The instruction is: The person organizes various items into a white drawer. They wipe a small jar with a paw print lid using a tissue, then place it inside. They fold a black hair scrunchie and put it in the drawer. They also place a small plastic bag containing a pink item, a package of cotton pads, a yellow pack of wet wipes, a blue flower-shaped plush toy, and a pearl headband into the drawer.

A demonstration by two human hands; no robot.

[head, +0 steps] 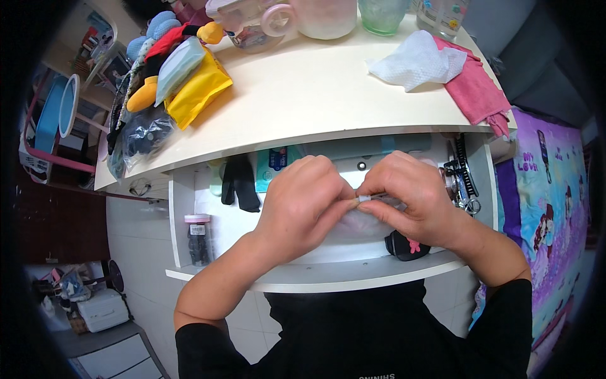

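Over the pulled-out drawer (284,275), my left hand (303,203) and my right hand (409,196) meet, thumbs and forefingers pinched together. Between their fingertips is a small white band (364,199); its exact kind is unclear. A translucent, pinkish plastic bag (362,227) shows just below the fingers, partly hidden by both hands. Close under my right hand lies a black case (407,246) with a pink rabbit-shaped ornament. Beyond my left hand are a folded black cloth item (240,184) and a teal packet (267,173).
A lidded jar (199,240) stands at the drawer's left. Black hair claw clips (461,173) lie at its right. The desktop (303,90) carries a yellow packet (199,92), a plush toy (163,52), a pink mug (326,16), a white tissue (416,61) and a pink cloth (478,92).
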